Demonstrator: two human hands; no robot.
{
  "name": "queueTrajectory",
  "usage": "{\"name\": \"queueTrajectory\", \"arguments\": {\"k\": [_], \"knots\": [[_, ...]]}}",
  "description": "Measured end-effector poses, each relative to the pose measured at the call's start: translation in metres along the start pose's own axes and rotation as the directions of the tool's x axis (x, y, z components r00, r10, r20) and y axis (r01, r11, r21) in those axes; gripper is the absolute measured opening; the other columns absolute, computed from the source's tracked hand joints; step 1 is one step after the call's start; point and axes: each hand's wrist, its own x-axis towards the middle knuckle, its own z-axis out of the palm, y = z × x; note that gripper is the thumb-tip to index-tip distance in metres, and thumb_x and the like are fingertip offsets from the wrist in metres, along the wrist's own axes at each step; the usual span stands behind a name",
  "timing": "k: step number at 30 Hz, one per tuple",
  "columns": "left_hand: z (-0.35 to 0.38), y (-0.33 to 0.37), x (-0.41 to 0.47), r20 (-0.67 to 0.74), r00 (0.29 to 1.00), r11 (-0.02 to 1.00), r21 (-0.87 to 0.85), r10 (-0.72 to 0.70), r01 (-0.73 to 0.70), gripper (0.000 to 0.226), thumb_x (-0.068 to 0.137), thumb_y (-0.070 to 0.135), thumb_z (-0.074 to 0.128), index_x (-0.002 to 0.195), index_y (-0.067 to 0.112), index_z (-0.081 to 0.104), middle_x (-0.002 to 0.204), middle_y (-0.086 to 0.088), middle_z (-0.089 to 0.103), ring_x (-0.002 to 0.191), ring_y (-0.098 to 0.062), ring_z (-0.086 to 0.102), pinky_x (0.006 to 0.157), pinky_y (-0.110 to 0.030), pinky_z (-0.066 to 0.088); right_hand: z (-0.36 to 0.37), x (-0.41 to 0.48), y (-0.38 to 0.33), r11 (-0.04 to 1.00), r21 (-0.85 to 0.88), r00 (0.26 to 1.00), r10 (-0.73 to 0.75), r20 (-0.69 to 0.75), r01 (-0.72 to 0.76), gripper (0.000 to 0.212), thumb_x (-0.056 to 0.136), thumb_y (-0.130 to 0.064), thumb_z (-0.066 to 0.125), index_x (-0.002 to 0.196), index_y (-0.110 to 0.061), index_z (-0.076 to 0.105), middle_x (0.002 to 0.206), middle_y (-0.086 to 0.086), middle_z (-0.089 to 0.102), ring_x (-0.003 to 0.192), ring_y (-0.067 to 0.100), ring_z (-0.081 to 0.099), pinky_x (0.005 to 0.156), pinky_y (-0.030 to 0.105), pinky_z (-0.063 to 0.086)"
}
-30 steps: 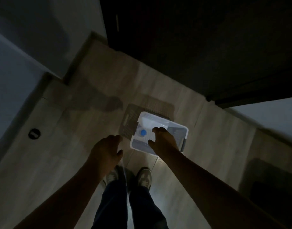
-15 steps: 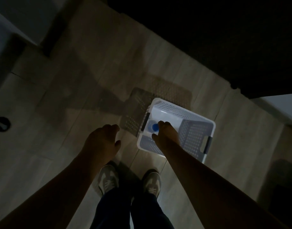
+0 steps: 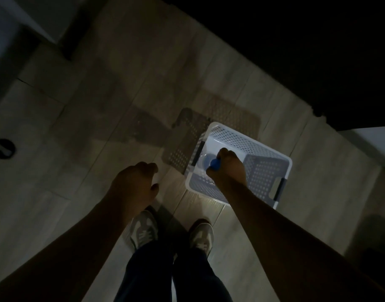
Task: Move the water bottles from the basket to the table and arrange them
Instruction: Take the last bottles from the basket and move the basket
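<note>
Right hand [image 3: 228, 166] is down in the basket [image 3: 263, 144], fingers wrapped round the cap end of the water bottle [image 3: 205, 161]. The bottle looks upright, body straight below that fist, so I'd call a plain upward lift. Left hand [image 3: 132, 184] hangs well aside, loosely curled, empty.

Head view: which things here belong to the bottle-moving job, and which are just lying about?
Job:
- water bottle, blue cap, in the basket
- white perforated basket
- right hand, fingers gripping the bottle's top
- left hand, holding nothing

Just there:
- round dark disc, far left
- grey shoes on the person's feet
</note>
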Motion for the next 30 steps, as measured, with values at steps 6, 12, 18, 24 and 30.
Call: {"name": "queueTrajectory", "arguments": {"k": [6, 12, 18, 24, 30], "knots": [[-0.045, 0.030, -0.051, 0.038, 0.999, 1.000, -0.016, 0.010, -0.009, 0.045, 0.093, 0.035, 0.053, 0.133, 0.018, 0.044, 0.127, -0.004, 0.056, 0.111, -0.017, 0.057, 0.095, -0.031, 0.049, -0.066, -0.060, -0.007, 1.000, -0.010, 0.999, -0.030, -0.023, 0.030, 0.047, 0.077, -0.025, 0.075, 0.115, -0.014, 0.049, 0.113, 0.006, 0.056, 0.104, 0.021, 0.058, 0.087, 0.031, 0.048], [-0.111, 0.068, -0.132, 0.002, 0.999, 0.999, -0.018, 0.036, -0.036, 0.049, 0.094, 0.034, 0.051, 0.137, 0.014, 0.043, 0.126, -0.007, 0.055, 0.111, -0.020, 0.056, 0.094, -0.032, 0.047, -0.171, -0.136, -0.044, 0.995, 0.001, 0.995, -0.101, -0.028, 0.101, 0.043, 0.074, -0.021, 0.077, 0.110, -0.012, 0.055, 0.112, 0.007, 0.056, 0.099, 0.019, 0.059, 0.080, 0.026, 0.047], [-0.185, 0.106, -0.222, -0.071, 0.996, 0.998, -0.035, 0.049, -0.052, 0.047, 0.093, 0.035, 0.053, 0.135, 0.014, 0.046, 0.126, -0.005, 0.056, 0.112, -0.018, 0.056, 0.095, -0.030, 0.046, -0.279, -0.222, -0.073, 0.974, 0.049, 0.974, -0.219, -0.053, 0.221, 0.048, 0.074, -0.022, 0.078, 0.115, -0.013, 0.056, 0.117, 0.004, 0.057, 0.097, 0.011, 0.057, 0.079, 0.019, 0.044], [-0.250, 0.151, -0.299, -0.162, 0.981, 0.985, -0.149, -0.108, 0.084, 0.045, 0.093, 0.035, 0.054, 0.133, 0.019, 0.045, 0.129, -0.002, 0.053, 0.115, -0.016, 0.053, 0.093, -0.025, 0.041, -0.375, -0.293, -0.102, 0.886, 0.054, 0.882, -0.451, -0.140, 0.461, 0.042, 0.073, -0.021, 0.079, 0.109, -0.013, 0.058, 0.106, 0.000, 0.058, 0.090, 0.004, 0.051, 0.084, 0.019, 0.044], [-0.294, 0.193, -0.385, -0.340, 0.914, 0.967, -0.194, -0.223, 0.164, 0.046, 0.093, 0.033, 0.055, 0.135, 0.020, 0.045, 0.132, -0.001, 0.053, 0.117, -0.016, 0.053, 0.099, -0.028, 0.044, -0.458, -0.350, -0.120, 0.742, 0.024, 0.735, -0.658, -0.166, 0.670, 0.037, 0.075, -0.024, 0.077, 0.104, -0.019, 0.056, 0.097, -0.010, 0.048, 0.084, 0.002, 0.051, 0.069, 0.006, 0.038]]}}
